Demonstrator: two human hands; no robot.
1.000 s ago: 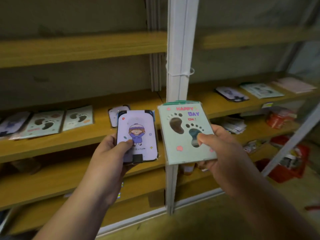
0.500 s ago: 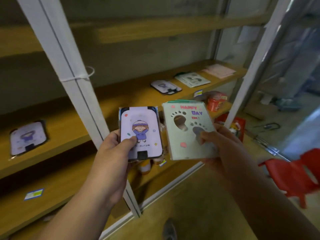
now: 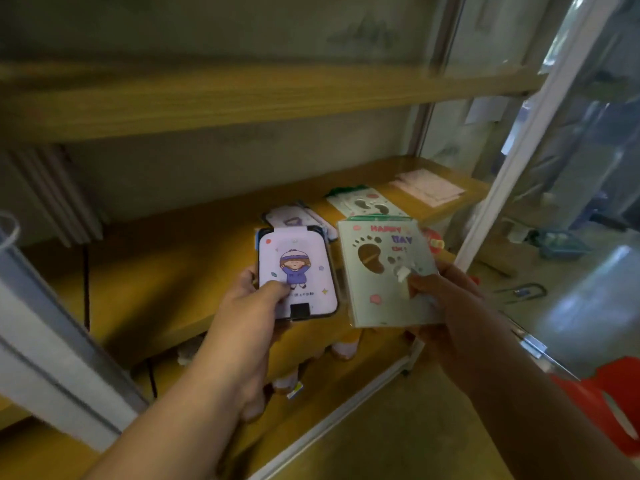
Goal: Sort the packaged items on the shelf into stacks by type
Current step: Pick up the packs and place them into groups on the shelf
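With left hand (image 3: pixel 242 327) gripping the purple cartoon pack (image 3: pixel 297 276) and right hand (image 3: pixel 446 306) pinching the green footprint pack (image 3: pixel 384 271) above the shelf (image 3: pixel 166 271), best to lay each squarely onto its matching stack behind: purple stack (image 3: pixel 294 220), footprint stack (image 3: pixel 363 202).

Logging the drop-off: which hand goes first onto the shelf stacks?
Probably right. The right hand holds the footprint pack just in front of the matching footprint stack. The left hand's purple cartoon pack covers part of its own stack.
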